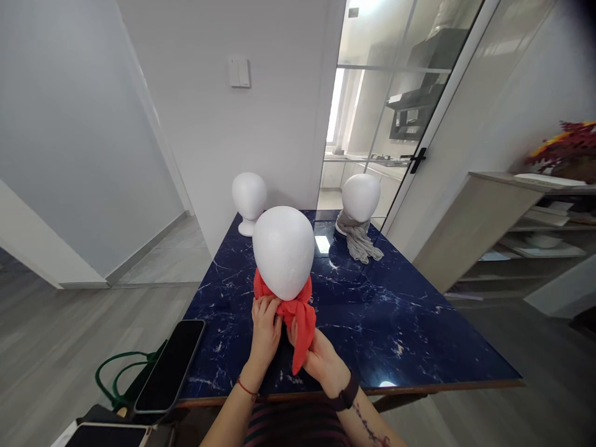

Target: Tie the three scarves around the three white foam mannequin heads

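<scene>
A white foam mannequin head (284, 251) stands near the front of the dark blue marbled table (372, 335). Round its neck lies a red scarf (305, 323), knotted at the front, with one end hanging down to the right. My left hand (266, 323) has its fingers closed on the scarf just left of the knot. Behind the hanging end, my right hand (321, 355) grips the scarf too; its fingertips are partly covered by the cloth.
Further back are another bare foam head (249, 197) and, to the right, a foam head (361, 197) with a grey scarf (357, 239). A black phone (171, 366) and a green-handled bag (135, 379) are at the left edge. A glass door (372, 112) and a shelf (512, 217) stand beyond the table.
</scene>
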The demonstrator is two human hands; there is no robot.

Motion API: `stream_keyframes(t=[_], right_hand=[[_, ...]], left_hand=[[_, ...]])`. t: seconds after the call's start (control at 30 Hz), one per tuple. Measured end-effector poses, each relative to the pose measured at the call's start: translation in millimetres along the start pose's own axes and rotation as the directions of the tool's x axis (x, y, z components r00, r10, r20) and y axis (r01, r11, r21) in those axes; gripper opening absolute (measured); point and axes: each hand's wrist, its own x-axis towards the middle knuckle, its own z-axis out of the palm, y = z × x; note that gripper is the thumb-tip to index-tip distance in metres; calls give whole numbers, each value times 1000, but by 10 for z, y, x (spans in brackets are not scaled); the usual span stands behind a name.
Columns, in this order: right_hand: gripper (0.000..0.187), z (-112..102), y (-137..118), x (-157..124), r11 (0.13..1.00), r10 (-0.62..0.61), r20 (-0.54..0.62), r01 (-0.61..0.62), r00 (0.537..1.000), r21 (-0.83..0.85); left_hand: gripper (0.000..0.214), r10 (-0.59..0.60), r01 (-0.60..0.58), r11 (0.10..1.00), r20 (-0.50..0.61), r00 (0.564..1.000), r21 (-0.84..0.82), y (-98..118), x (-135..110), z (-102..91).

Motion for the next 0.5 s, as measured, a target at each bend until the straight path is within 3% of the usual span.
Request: stream_keyframes(t=[0.1, 0.17, 0.2, 0.3, 0.4, 0.5], right_hand=[[11, 2, 42, -34, 977, 116, -87, -97, 989, 191], [9, 2, 66, -53, 962, 142, -119, -109, 983, 251], [10, 5, 72, -61, 955, 152, -126, -113, 980, 275], [14, 34, 73, -78, 925, 196, -123, -142, 973, 353], [11, 79, 87, -74, 920, 237, -103, -190, 966, 343], [10, 77, 148, -62, 974, 210, -71, -203, 975, 99]], left_hand=[[21, -152, 151, 988, -179, 972, -15, 115, -41, -18], [28, -342, 323, 940, -291, 893, -112, 161, -85, -6], [32, -440, 398, 897, -293, 849, -193, 165, -108, 7], [32, -628, 536, 709, -63, 776, -458, 126, -156, 49], [30, -604, 573, 525, 198, 772, -630, 97, -152, 58], [31, -570, 580, 349, 324, 755, -736, 128, -111, 40]])
